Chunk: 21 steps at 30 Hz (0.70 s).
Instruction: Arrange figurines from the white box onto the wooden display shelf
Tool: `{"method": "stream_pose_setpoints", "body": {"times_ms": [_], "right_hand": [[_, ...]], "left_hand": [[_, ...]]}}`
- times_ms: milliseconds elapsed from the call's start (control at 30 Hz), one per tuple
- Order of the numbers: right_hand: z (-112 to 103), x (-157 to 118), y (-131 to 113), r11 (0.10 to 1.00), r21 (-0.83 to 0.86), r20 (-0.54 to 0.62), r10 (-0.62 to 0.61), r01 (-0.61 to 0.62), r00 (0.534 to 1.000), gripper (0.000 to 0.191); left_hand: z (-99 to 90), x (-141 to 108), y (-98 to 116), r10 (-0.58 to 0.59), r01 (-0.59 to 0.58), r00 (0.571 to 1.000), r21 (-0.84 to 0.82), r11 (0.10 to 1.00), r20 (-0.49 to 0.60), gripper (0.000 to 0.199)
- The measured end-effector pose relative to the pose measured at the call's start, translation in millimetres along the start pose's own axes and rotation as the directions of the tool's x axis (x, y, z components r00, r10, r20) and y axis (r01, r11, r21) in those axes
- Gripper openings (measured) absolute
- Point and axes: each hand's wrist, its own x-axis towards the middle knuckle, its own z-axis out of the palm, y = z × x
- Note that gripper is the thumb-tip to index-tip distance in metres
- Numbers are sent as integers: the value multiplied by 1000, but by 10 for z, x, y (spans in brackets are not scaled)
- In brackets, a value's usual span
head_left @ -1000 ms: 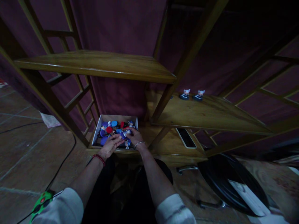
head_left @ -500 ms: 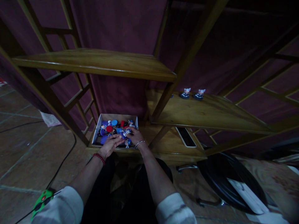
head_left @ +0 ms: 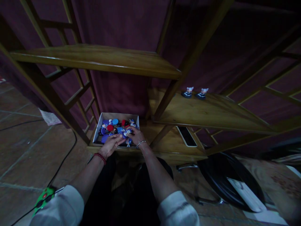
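Note:
Between my two hands is a small figurine (head_left: 127, 132) with blue-purple hair and a purple base, held just over a shallow cardboard box (head_left: 96, 136). My left hand (head_left: 113, 143) pinches the base from the left. From the right, the fingers of my right hand (head_left: 136, 136) close round the figurine's upper part. Inside the box lie several more figurines with round bases, among them a red base (head_left: 110, 127) and a blue base (head_left: 115, 121). My fingers cover part of the box's front right contents.
Two figurines (head_left: 188, 92) stand on the right middle shelf (head_left: 211, 114). A white-edged phone-like object (head_left: 187, 137) lies on the lower shelf. An upper shelf (head_left: 94, 58) overhangs the box. At right is a black stool (head_left: 225, 182); at left, a green power strip (head_left: 44, 197) with a cable.
The view has shifted slightly. Both hands keep their hold on the figurine over the box, with hardly any movement.

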Motion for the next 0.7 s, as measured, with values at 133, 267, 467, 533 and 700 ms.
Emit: {"method": "stream_pose_setpoints", "body": {"times_ms": [133, 267, 467, 533, 700], "right_hand": [[14, 4, 6, 1000, -25, -8, 1, -1, 1000, 24], [23, -4, 11, 999, -34, -13, 7, -8, 1000, 24], [27, -22, -2, 998, -60, -13, -9, 8, 1000, 23], [25, -26, -10, 997, -75, -22, -13, 11, 1000, 23], [10, -44, -23, 994, -107, -13, -22, 20, 1000, 24]], "left_hand": [[-20, 26, -15, 5, -5, 1000, -8, 1000, -3, 7], [-28, 40, -25, 1, -1, 1000, -13, 1000, 2, 6], [-47, 44, -34, 4, -4, 999, 13, 1000, 52, 5], [-67, 54, -43, 14, -15, 998, 25, 1000, 65, 6], [-104, 75, -67, 24, -31, 995, 67, 997, 93, 9]]}}
